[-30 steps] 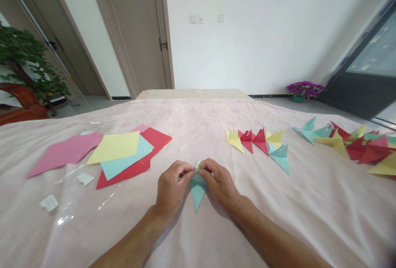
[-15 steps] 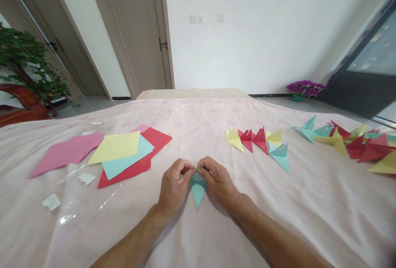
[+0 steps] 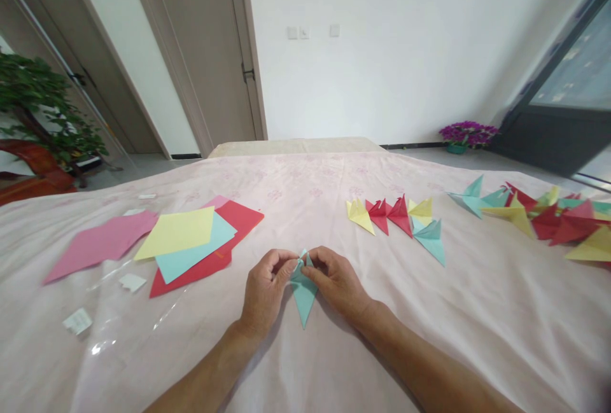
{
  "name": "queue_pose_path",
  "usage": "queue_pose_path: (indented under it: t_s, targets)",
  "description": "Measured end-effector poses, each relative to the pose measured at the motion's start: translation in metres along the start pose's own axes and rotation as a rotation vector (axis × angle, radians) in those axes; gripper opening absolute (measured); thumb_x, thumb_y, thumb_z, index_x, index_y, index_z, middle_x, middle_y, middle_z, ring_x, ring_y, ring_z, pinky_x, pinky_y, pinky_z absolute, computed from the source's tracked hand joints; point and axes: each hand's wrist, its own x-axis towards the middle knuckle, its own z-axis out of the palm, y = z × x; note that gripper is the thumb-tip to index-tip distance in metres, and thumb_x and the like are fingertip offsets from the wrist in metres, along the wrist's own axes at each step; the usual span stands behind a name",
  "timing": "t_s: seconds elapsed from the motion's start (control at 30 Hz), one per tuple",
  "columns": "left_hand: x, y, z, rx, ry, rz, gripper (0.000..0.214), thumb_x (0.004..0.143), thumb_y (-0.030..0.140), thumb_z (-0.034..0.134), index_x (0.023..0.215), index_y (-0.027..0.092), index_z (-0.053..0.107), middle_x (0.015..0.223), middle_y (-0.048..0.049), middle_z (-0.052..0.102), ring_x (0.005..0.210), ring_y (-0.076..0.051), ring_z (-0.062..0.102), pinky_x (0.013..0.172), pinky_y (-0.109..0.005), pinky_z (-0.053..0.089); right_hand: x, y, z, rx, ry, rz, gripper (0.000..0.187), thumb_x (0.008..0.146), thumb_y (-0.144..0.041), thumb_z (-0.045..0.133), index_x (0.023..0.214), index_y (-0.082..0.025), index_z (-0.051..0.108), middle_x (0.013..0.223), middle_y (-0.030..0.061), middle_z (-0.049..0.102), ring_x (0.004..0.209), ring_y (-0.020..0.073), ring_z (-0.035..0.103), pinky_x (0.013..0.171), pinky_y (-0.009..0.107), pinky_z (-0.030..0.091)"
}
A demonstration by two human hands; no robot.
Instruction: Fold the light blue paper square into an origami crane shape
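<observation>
A light-blue folded paper piece (image 3: 304, 298) lies at the front middle of the cloth, its long point toward me. My left hand (image 3: 267, 286) pinches its upper left part between thumb and forefinger. On the other side my right hand (image 3: 337, 279) grips the upper right part the same way, so both sets of fingertips meet near the top. Small tips of the paper stick up between them; the folds under the fingers are hidden. To the right stand folded paper cranes in yellow, red (image 3: 400, 216) and light blue (image 3: 431, 241).
On the left lie loose sheets of pink (image 3: 102, 244), yellow (image 3: 176, 231), light-blue (image 3: 195, 254) and red paper (image 3: 191, 279). Nearby are white scraps (image 3: 77, 322) and clear plastic wrap (image 3: 102, 344). More folded cranes (image 3: 558, 222) are heaped at the far right. A pink cloth (image 3: 305, 375) covers the table.
My fingertips have shifted slightly on the light-blue paper, and more of its upper tips now shows between them. The view has tilted a little.
</observation>
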Motion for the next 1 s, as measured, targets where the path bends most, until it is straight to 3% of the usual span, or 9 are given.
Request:
queue_pose_path:
  t_s: [0.4,0.63,1.0]
  targets:
    - [-0.0003,-0.0008,0.0012,0.098,0.025,0.02,0.018,0.088,0.036,0.061,0.086,0.019,0.068,0.083,-0.0013,0.071,0.078,-0.017,0.063,0.073,-0.028,0.046,0.0009,0.0033,0.0025,-0.077,0.008,-0.005,0.008,0.083,-0.016,0.063,0.076,-0.019,0.065,0.072,-0.0026,0.06,0.069,0.0131,0.054,0.065,0.023,0.036]
    - [-0.0006,-0.0055,-0.0002,0.146,-0.042,-0.002,0.014,0.083,0.032,0.067,0.092,0.022,0.071,0.09,-0.0016,0.073,0.083,-0.019,0.065,0.076,-0.03,0.046,0.0003,0.0026,0.0019,-0.148,0.008,0.011,0.013,0.082,-0.024,0.067,0.072,-0.019,0.062,0.069,-0.0029,0.059,0.067,0.0132,0.052,0.062,0.023,0.033]
    - [0.0027,-0.0077,0.0042,0.125,-0.028,-0.026,0.011,0.083,0.028,0.064,0.082,0.02,0.07,0.081,-0.0013,0.073,0.076,-0.018,0.065,0.072,-0.028,0.048,0.0021,0.0012,0.0029,-0.255,0.012,-0.004,0.019,0.079,-0.016,0.064,0.063,-0.018,0.053,0.064,-0.004,0.053,0.066,0.0123,0.049,0.061,0.024,0.029]
